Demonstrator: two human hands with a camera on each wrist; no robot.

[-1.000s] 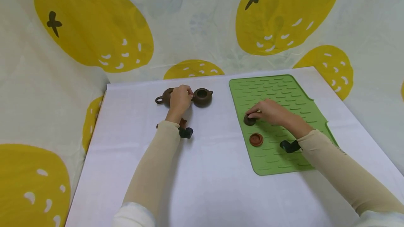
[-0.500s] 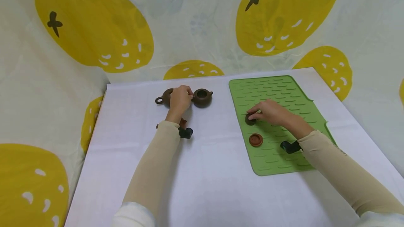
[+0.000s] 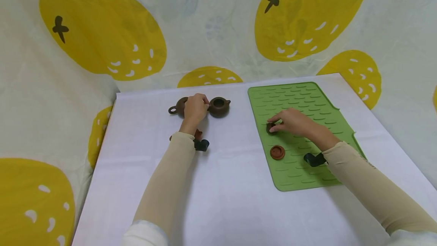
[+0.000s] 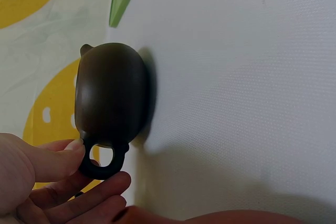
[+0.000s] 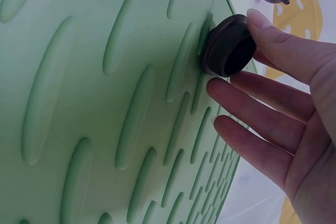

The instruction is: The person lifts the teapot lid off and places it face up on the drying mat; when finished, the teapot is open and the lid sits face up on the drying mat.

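Observation:
In the head view my left hand (image 3: 196,108) is at the handle of a small dark brown teapot (image 3: 220,110), whose top opening is uncovered. The left wrist view shows thumb and fingers pinching that teapot's looped handle (image 4: 107,171); its base is by the white cloth. Over the green ridged mat (image 3: 307,103), my right hand (image 3: 294,121) pinches a dark round teapot lid (image 3: 271,129) between thumb and finger. Seen from the right wrist, the lid (image 5: 226,48) is tilted on edge, its hollow underside partly showing. A reddish-brown lid (image 3: 277,152) lies on the mat nearer me.
Left of the held teapot stands another brown teapot (image 3: 181,105), partly behind my left hand. Under my left wrist a reddish teapot (image 3: 198,134) is mostly hidden. Dark camera mounts (image 3: 201,145) stick out from both wrists. A patterned curtain (image 3: 211,29) rises behind the table.
The dark lid has turned in my right fingers and shifted slightly right. My left hand and the teapot it holds have stayed in place.

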